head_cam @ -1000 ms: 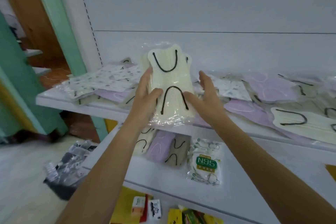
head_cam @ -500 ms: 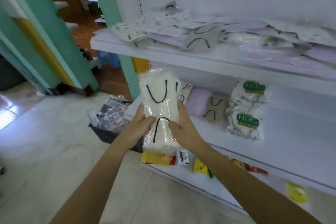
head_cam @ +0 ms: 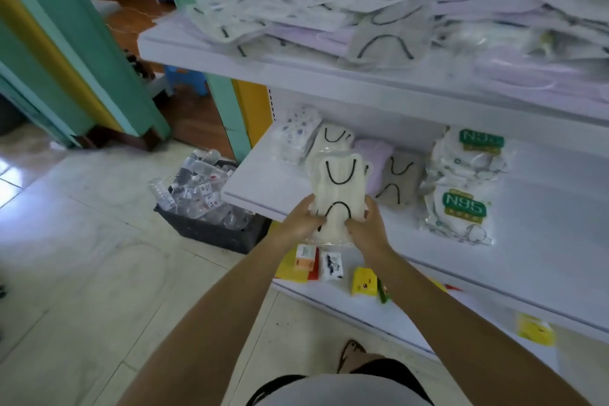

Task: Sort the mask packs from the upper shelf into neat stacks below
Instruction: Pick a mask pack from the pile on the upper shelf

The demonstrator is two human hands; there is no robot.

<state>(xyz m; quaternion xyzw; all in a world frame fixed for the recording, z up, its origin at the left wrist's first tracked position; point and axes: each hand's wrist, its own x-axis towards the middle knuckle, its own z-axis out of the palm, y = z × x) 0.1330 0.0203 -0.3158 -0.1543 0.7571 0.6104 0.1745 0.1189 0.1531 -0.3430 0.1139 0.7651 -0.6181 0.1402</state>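
Your left hand [head_cam: 296,221] and right hand [head_cam: 368,228] pinch the cream mask pack [head_cam: 341,186] by its near end; it's likely light, floppy and slippery.

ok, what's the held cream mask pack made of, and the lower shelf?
The cream mask pack: clear glossy film wrap, likely thin plastic, going by glare and crinkles; contents look like soft matte fabric. The lower shelf: smooth white, faint sheen; painted metal or laminate, cannot tell.
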